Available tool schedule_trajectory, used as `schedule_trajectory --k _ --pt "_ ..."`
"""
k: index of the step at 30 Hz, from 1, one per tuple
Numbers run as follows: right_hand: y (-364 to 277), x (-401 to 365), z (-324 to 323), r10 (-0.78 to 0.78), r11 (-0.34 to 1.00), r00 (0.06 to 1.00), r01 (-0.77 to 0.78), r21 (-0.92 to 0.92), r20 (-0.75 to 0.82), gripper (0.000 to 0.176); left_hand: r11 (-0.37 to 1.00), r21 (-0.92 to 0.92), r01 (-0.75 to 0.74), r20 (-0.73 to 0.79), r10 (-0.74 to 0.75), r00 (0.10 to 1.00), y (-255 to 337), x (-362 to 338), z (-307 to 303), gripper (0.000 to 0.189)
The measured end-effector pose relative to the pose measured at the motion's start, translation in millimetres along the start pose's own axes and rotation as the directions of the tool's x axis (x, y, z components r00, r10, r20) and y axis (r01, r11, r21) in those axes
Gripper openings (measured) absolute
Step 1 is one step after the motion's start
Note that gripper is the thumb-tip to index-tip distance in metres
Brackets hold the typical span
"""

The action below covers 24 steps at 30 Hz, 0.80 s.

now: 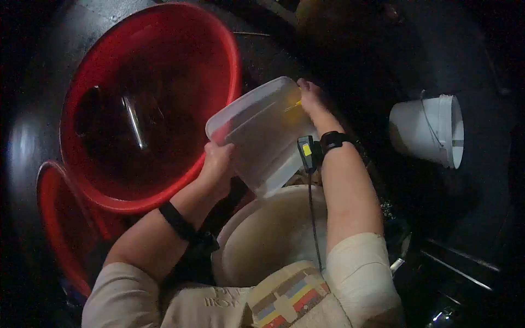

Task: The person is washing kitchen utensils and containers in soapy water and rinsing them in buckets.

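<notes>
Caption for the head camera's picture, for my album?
Both hands grip a translucent plastic tub beside a large red basin.

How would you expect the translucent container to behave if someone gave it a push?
The translucent container would probably feel light for its size, as its walls look thin. It seems fairly stiff, showing a boxy shape between the left hand and right hand. Its flat sides suggest it would slide rather than roll.

Bright red is seen on the large tub (pixel 82 158), and plain white on the bucket (pixel 407 128). The cream shirt (pixel 208 309) is patterned with brown, yellow, blue and red blocks. The wristbands (pixel 176 220) are coloured black.
</notes>
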State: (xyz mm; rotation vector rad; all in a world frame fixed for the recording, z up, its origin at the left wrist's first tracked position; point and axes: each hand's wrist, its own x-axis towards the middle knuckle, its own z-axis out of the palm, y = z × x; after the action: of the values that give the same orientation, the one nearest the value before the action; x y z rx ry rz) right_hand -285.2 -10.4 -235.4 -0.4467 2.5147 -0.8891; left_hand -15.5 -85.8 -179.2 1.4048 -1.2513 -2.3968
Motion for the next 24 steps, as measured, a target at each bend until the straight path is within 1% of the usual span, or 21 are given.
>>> schedule_trajectory --k 1,2,3,4,6,7,8,9,11,12,15,16,18,19,20,23,24 --pt "7 1 3 0.018 0.999 1.000 -0.019 0.047 0.016 0.047 1.000 -0.009 -0.015 -0.007 0.015 1.000 -4 4 -1 0.024" --pt "12 -2 6 0.023 0.998 1.000 -0.022 -0.058 0.013 0.047 0.999 -0.015 -0.034 -0.011 0.034 0.999 -6 8 -1 0.025" --pt "5 -12 2 0.019 0.986 1.000 -0.018 -0.166 0.005 0.048 0.998 -0.027 -0.060 -0.013 0.060 0.998 -3 7 3 0.026" --pt "-5 -17 -6 0.013 0.961 1.000 -0.015 -0.275 -0.010 0.049 0.998 -0.016 -0.056 -0.003 0.056 0.998 1 2 5 0.023" --pt "-21 -7 -18 0.060 0.934 0.997 -0.040 -0.354 0.047 0.050 0.999 0.006 -0.053 0.009 0.053 0.999 11 -11 5 0.018" --pt "-27 -7 -22 0.095 0.920 0.992 -0.056 -0.388 0.083 0.051 0.998 -0.020 -0.065 0.035 0.066 0.997 12 -13 4 0.020" --pt "-29 -10 -26 0.042 0.923 0.994 0.000 -0.384 0.102 0.051 0.997 -0.050 -0.066 0.061 0.069 0.996 10 -13 3 0.022" --pt "-23 -14 -20 0.056 0.923 0.995 -0.023 -0.384 0.077 0.050 0.994 -0.083 -0.069 0.087 0.076 0.993 8 -14 3 0.024" --pt "-13 -18 -7 0.064 0.924 0.998 -0.053 -0.378 0.017 0.050 0.996 -0.091 -0.018 0.049 0.023 0.999 9 -16 4 0.030" --pt "-13 -21 -8 0.075 0.927 0.996 -0.055 -0.372 0.038 0.050 0.996 -0.092 -0.004 0.036 0.007 0.999 13 -18 6 0.034" --pt "-21 -16 -17 0.084 0.830 0.993 -0.021 -0.557 0.088 0.049 0.997 -0.061 -0.054 0.093 0.059 0.994 19 -21 2 0.047" --pt "-22 -10 -18 0.019 0.817 0.994 0.048 -0.575 0.109 0.049 0.999 -0.038 -0.032 0.058 0.034 0.998 17 -18 1 0.048" --pt "-11 -11 -6 0.016 0.852 0.998 0.018 -0.522 0.060 0.050 1.000 0.006 0.016 -0.015 -0.016 1.000 11 -14 -1 0.052" --pt "-7 -14 -3 0.017 0.871 1.000 -0.002 -0.492 0.027 0.050 1.000 -0.016 0.027 -0.030 -0.028 0.999 9 -13 -4 0.053" --pt "-7 -15 -4 0.077 0.866 0.997 -0.059 -0.496 0.016 0.052 0.999 -0.038 0.028 -0.038 -0.030 0.999 8 -11 -5 0.053" --pt "-25 -19 -11 0.101 0.803 0.995 -0.067 -0.592 0.025 0.054 0.998 -0.063 0.010 -0.019 -0.012 1.000 15 -10 -7 0.054" --pt "-28 -17 -16 0.005 0.811 0.999 0.017 -0.584 0.035 0.055 0.998 -0.065 0.016 -0.020 -0.018 1.000 13 -9 -10 0.055"
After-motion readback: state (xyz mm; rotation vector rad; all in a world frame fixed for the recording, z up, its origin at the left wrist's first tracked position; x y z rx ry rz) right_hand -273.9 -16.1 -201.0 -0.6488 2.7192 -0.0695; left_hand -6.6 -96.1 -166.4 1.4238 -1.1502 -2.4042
